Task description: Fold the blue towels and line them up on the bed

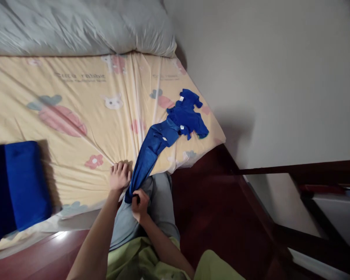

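The right hand [140,203] pinches the near end of a blue garment [169,130], fingers closed on the fabric just past the bed's edge, above the person's grey-trousered knee [157,202]. The left hand [119,175] lies flat beside it on the yellow cartoon-print sheet [76,101], fingers spread and holding nothing, touching or almost touching the cloth's edge. The garment trails away from the hands in a narrow, bunched strip across the corner of the mattress, ending in a crumpled part with small white tags near the wall side. It looks light, soft and limp, likely to sag and twist wherever it is not supported, so a hem or seam edge taken with both hands would probably control it better than the bunched middle. A folded blue cloth [17,186] sits well apart at the left, and a grey duvet [81,25] lies along the far end of the bed.
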Available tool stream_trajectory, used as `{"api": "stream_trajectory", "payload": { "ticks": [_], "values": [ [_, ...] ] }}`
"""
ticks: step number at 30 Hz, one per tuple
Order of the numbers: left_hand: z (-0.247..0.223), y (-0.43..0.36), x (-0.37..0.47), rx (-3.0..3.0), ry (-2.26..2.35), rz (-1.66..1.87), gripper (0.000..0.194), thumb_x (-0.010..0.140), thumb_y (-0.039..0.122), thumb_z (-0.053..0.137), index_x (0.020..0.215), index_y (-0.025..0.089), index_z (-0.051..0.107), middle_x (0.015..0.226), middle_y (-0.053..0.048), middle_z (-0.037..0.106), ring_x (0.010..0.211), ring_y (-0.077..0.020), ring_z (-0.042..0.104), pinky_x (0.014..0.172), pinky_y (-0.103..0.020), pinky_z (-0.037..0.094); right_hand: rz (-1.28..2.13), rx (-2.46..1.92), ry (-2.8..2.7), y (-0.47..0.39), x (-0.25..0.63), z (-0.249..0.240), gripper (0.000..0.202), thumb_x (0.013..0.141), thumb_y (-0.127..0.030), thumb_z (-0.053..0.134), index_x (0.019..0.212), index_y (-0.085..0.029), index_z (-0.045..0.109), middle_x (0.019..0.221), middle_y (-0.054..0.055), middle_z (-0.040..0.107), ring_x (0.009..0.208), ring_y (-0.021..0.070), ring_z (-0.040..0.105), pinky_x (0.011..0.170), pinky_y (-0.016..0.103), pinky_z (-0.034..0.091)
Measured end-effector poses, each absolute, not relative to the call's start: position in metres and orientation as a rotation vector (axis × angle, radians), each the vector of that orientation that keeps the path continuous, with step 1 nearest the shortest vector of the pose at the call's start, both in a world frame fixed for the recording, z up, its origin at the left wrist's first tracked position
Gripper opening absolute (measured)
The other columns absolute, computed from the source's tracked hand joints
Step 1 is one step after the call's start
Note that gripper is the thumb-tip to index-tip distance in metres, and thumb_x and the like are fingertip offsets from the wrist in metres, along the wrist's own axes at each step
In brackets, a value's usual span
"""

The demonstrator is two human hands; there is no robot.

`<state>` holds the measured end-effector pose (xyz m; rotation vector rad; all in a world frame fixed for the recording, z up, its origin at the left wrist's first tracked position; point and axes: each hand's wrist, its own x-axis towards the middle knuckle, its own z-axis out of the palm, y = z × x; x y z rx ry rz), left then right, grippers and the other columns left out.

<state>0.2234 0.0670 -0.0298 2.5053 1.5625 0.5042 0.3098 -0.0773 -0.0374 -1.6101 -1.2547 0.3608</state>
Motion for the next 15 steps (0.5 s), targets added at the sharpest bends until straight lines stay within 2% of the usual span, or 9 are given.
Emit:
{"api": "stream_trajectory", "payload": {
  "ticks": [4, 8, 11, 13, 15],
  "values": [
    [-0.013, 0.069, 0.223, 2.404, 1.559, 0.570, 0.029, 0.093, 0.031, 0.045, 0.106, 0.016, 0.066, 0.110, -0.019, 0.065, 0.107, -0.0343, 0.054, 0.094, -0.048, 0.040, 0.316, -1.585, -1.327, -0.085, 0.308, -0.024, 0.019, 0.084, -0.011, 0.040, 0.078, -0.022, 0.055, 0.074, 0.004, 0.061, 0.073, 0.0189, 0.061, 0.069, 0.029, 0.049],
    [0.022, 0.062, 0.222, 2.028, 1.499, 0.676, 0.030, 0.097, 0.030, 0.035, 0.093, 0.021, 0.064, 0.095, -0.012, 0.068, 0.098, -0.0279, 0.061, 0.092, -0.043, 0.049, 0.264, -1.648, -1.378, -0.103, 0.303, -0.004, 0.020, 0.081, -0.005, 0.047, 0.075, -0.022, 0.056, 0.077, 0.005, 0.066, 0.079, 0.0229, 0.062, 0.076, 0.037, 0.051],
    [0.050, 0.032, 0.223, 1.862, 1.411, 0.729, 0.030, 0.098, 0.040, 0.042, 0.104, 0.021, 0.064, 0.100, -0.009, 0.069, 0.095, -0.0241, 0.065, 0.087, -0.039, 0.054, 0.360, -1.557, -1.557, -0.119, 0.288, 0.011, 0.021, 0.078, -0.006, 0.054, 0.075, -0.026, 0.063, 0.083, 0.004, 0.071, 0.086, 0.0272, 0.066, 0.079, 0.044, 0.052],
    [0.064, 0.003, 0.225, 2.006, 1.291, 0.703, 0.030, 0.099, 0.041, 0.049, 0.114, 0.021, 0.065, 0.111, -0.009, 0.068, 0.106, -0.0239, 0.064, 0.097, -0.041, 0.052, 0.486, -1.400, -1.625, -0.125, 0.274, 0.021, 0.021, 0.074, -0.010, 0.061, 0.076, -0.030, 0.067, 0.088, 0.003, 0.074, 0.089, 0.0285, 0.068, 0.081, 0.046, 0.053],
    [0.072, -0.021, 0.229, 2.157, 1.233, 0.620, 0.033, 0.098, 0.039, 0.054, 0.125, 0.022, 0.063, 0.119, -0.011, 0.065, 0.115, -0.0250, 0.062, 0.104, -0.043, 0.050, 0.544, -1.392, -1.422, -0.128, 0.264, 0.029, 0.018, 0.067, -0.015, 0.067, 0.072, -0.032, 0.068, 0.084, 0.002, 0.074, 0.086, 0.0276, 0.070, 0.080, 0.044, 0.055]
  ]
}}
